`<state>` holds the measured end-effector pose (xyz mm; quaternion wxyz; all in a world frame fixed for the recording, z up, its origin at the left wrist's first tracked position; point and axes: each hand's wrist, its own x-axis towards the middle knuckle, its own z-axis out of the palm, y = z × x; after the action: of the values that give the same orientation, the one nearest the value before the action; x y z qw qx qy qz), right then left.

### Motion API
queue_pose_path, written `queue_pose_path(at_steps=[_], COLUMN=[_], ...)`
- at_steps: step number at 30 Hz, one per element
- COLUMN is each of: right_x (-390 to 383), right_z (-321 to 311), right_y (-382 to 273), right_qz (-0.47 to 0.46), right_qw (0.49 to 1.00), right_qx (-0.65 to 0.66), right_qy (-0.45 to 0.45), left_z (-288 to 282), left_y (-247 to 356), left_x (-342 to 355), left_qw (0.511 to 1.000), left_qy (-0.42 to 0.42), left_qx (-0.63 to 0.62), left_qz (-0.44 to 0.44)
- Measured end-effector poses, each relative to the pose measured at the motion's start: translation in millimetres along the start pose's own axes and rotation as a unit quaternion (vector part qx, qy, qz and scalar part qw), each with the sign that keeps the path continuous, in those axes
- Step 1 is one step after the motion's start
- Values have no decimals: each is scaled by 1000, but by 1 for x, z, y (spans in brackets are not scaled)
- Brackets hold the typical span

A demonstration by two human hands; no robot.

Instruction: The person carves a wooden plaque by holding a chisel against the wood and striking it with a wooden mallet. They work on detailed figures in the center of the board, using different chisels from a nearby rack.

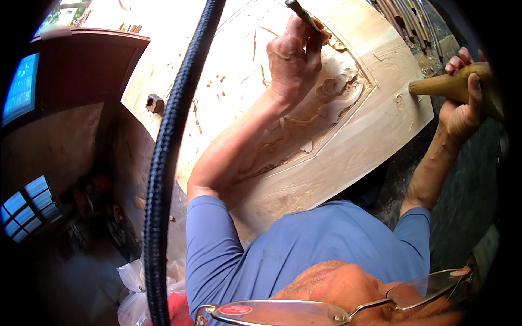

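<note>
Right hand (462, 103) at right edge, fingers clamped round a wooden mallet (454, 86), held off the panel's right edge. Pale carved wood panel (348, 146) lies centre. Farther, left hand (293, 57) rests on the carving, fingers closed on a chisel (303, 14). Black braided hose (168, 146) crosses at left.

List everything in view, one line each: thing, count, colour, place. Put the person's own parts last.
Carved wooden panel: one, pale, centre, floral relief under the left hand.
Chisel: one, dark metal, top centre, in the left hand.
Wooden mallet: one, brown, right edge, in the right hand.
Braided cable: one, black, running top to bottom.
Wood chips: several, pale, on the panel.
Plastic bag: one, white, lower left.
Left hand: gripping the chisel.
Right hand: gripping the mallet.
</note>
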<state>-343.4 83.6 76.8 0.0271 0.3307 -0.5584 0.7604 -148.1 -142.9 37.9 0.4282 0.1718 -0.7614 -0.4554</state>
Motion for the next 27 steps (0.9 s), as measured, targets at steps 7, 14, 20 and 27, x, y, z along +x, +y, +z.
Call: queue_pose_path(at_steps=[7,14,20,27], right_x=[-5,-1,-15,-15], right_z=[11,5,59,70], right_y=[-3,6,-18,-16], right_qz=[-8,-54,-54,-80], right_qw=[999,995,997,996], right_qx=[2,-32,44,39], right_qy=[-36,-83,29,14], left_z=[7,9,8,5], left_y=[-37,-43,-50,-48], left_x=[-8,-9,-10,-8], left_qw=[998,997,997,996], left_qy=[-52,-59,-69,-83], left_qx=[31,36,-11,10], left_qz=[-8,-30,-41,-40])
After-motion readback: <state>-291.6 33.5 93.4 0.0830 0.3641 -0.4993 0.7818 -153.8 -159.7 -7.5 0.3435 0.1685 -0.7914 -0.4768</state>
